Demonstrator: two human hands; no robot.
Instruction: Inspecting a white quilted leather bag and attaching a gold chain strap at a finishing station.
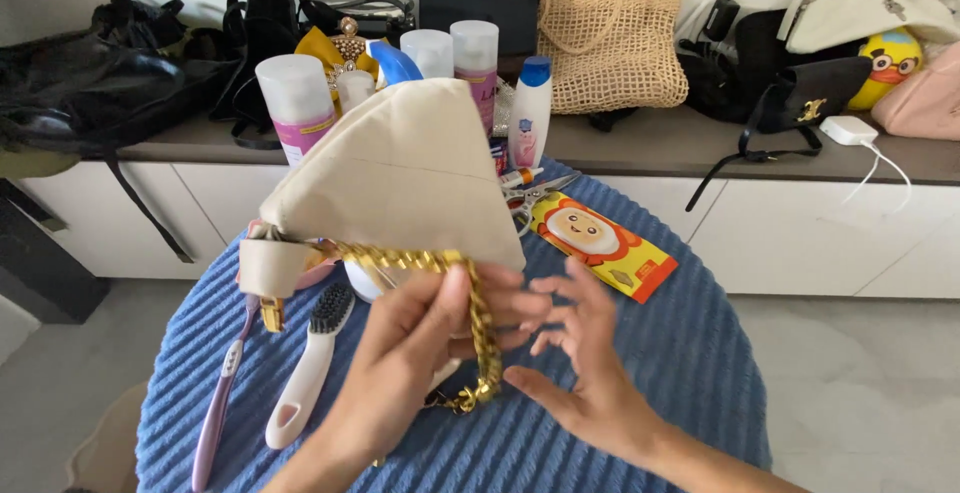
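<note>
From the head camera, the left hand (420,353) pinches the gold chain (478,328) of a cream bag (400,173), lifting it above the middle of the blue-covered bench (690,353). The right hand (590,363) is spread, grip released, just beside the chain. A white brush (305,373) and a purple toothbrush (222,393) lie near the left edge.

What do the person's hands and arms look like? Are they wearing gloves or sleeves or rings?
Both hands are bare. The left hand and the right hand wear no gloves, and no rings show on the fingers. Both forearms are uncovered as far as the picture reaches, with no sleeves, watch or bracelet in sight at the wrists. The fingers are slim, with short, plain nails.
</note>
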